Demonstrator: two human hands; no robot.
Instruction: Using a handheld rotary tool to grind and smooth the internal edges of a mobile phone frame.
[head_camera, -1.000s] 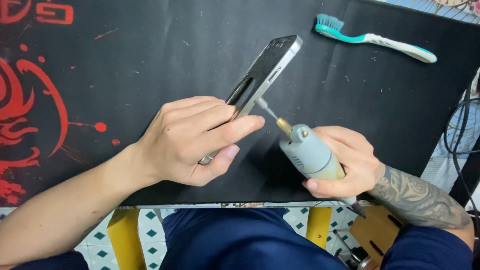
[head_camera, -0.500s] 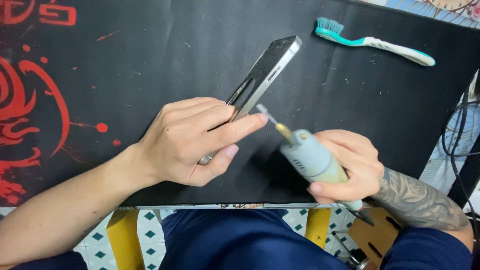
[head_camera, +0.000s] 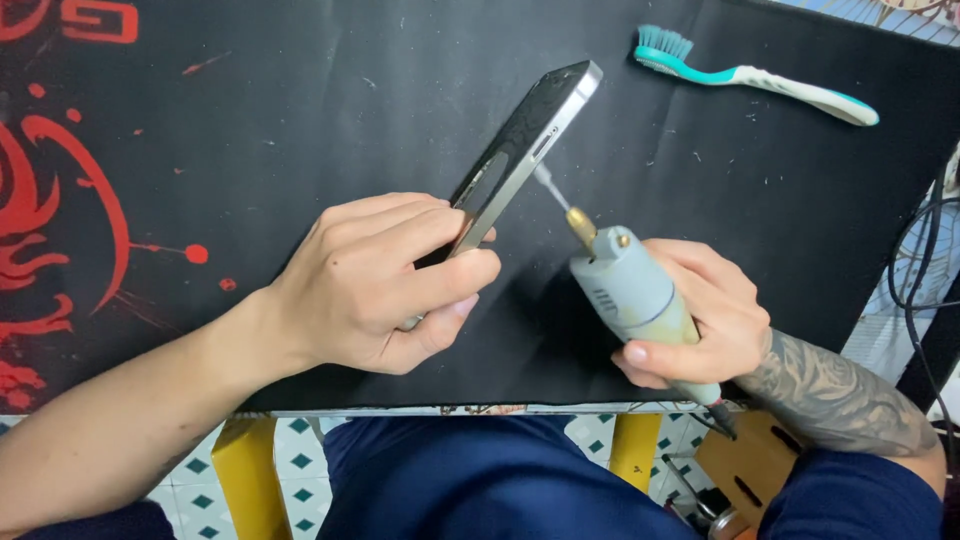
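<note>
Phone (head_camera: 520, 150) stands on its long edge, tilted, above the black mat (head_camera: 300, 120) on the counter, lower end clamped in the left hand (head_camera: 385, 280), side frame facing the grey rotary tool (head_camera: 625, 285) gripped in the right hand (head_camera: 700, 310). Bit tip (head_camera: 548, 183) sits at or just off the frame near a side slot; risk, as I read it: a one-handed hold lets the bit skate, gouging the frame or nicking the left fingers (head_camera: 450, 275) just below. Toothbrush (head_camera: 750, 75) lies well apart, top right.
</note>
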